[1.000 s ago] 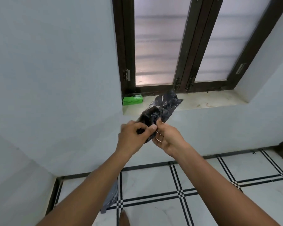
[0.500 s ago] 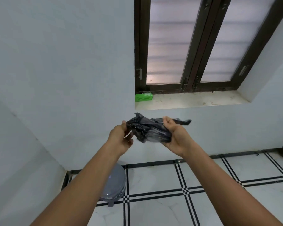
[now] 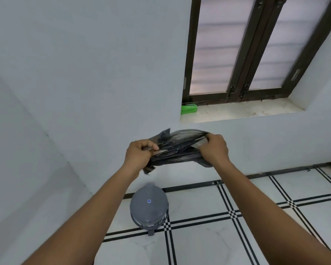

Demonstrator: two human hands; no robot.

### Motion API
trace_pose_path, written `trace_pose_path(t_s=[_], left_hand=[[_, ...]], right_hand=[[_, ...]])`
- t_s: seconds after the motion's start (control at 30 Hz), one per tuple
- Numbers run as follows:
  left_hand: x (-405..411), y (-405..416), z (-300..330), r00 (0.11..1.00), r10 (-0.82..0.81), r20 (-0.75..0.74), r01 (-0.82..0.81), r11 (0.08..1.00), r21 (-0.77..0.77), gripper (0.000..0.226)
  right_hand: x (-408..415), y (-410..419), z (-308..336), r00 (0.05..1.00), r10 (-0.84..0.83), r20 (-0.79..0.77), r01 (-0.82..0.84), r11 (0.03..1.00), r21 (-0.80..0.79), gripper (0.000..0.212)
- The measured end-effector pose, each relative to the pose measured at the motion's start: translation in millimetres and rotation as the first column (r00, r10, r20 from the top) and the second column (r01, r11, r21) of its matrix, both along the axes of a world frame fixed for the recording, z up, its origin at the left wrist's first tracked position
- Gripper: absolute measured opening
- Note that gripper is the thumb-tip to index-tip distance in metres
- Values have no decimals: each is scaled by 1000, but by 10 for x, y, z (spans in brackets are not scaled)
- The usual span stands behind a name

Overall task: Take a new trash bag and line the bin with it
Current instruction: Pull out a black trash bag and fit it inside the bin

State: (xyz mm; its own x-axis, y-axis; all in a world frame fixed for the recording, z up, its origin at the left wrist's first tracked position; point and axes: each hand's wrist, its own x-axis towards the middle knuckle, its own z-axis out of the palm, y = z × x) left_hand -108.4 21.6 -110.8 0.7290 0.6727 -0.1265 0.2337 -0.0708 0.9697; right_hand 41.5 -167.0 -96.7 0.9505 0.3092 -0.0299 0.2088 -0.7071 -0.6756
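A crumpled black trash bag is stretched between my two hands at chest height, in front of the white wall. My left hand pinches its left end and my right hand grips its right end. Below them on the floor stands a grey pedal bin with its lid closed and a small blue dot on top. The bin stands near the wall corner, directly under my left forearm.
A green box lies at the left end of the window sill, under a dark-framed window. White walls meet in a corner at the left. The floor is white tile with black lines.
My hands have moved apart, stretching the bag out wider. The view has shifted so the whole bin now shows below my left arm.
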Motion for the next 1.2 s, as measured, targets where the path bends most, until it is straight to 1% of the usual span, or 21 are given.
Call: trace_pose_path(t_s=[0.07,0.1,0.13,0.2,0.27,0.3,0.37,0.43,0.5,0.57,0.63,0.73,0.8,0.83,0.9,0.97,1.03,1.07,1.13,1.17,1.2], left_hand=[[-126,127,-51,979,39,-199,36,933,358,26],[-192,202,-87,952,46,-303,105,881,462,26],[-243,262,-124,922,55,-384,158,851,501,34],[-319,350,-193,882,72,-466,203,833,514,64],[-368,446,-278,862,118,-493,219,791,572,94],[-394,502,-310,855,145,-498,215,774,595,98],[-444,611,-356,860,204,-468,149,777,612,84],[-501,686,-364,862,264,-432,63,791,608,62],[-557,731,-398,855,291,-430,53,774,630,57],[-632,762,-456,849,291,-440,109,719,686,71],[-730,828,-543,840,296,-455,190,626,756,80],[-891,1046,-694,822,303,-482,276,529,803,78],[-984,1204,-768,814,319,-486,308,473,825,76],[-1018,1267,-806,809,322,-491,331,441,834,77],[-1060,1309,-862,801,305,-516,391,386,835,79],[-1054,1274,-915,794,267,-546,435,378,817,78],[-1010,1188,-972,799,210,-564,454,405,794,77],[-969,1137,-984,807,168,-567,444,460,769,80],[-848,1031,-946,823,48,-566,383,690,614,88],[-785,987,-909,835,-11,-550,343,791,506,90],[-724,940,-868,846,-51,-530,316,849,424,91]], right_hand=[[-89,60,9,948,-128,-292,210,940,270,17],[-163,75,19,890,-136,-435,314,875,369,15],[-224,90,11,856,-117,-504,358,836,415,23],[-327,128,-72,884,-78,-460,287,869,404,36],[-452,169,-182,960,-65,-273,125,969,211,37],[-512,189,-217,983,-49,-175,64,995,82,30],[-597,211,-278,1000,20,4,-20,988,-154,9],[-659,239,-345,976,129,177,-65,942,-331,20],[-692,288,-410,943,176,284,-68,933,-354,29],[-671,317,-465,921,221,322,-125,948,-293,36],[-633,318,-508,846,398,355,-307,908,-286,55],[-582,238,-578,629,726,278,-567,673,-475,87],[-555,168,-656,530,823,206,-545,516,-661,86],[-544,150,-710,537,825,177,-499,479,-722,80],[-539,154,-785,638,753,162,-405,506,-762,63],[-540,253,-795,808,578,118,-355,636,-685,49],[-539,405,-761,934,352,-61,-337,813,-475,47],[-548,487,-735,951,260,-167,-303,894,-331,45],[-608,621,-653,922,140,-361,-150,989,-1,34],[-653,673,-615,886,112,-449,-58,989,132,29],[-698,719,-583,850,110,-515,11,974,226,25]])
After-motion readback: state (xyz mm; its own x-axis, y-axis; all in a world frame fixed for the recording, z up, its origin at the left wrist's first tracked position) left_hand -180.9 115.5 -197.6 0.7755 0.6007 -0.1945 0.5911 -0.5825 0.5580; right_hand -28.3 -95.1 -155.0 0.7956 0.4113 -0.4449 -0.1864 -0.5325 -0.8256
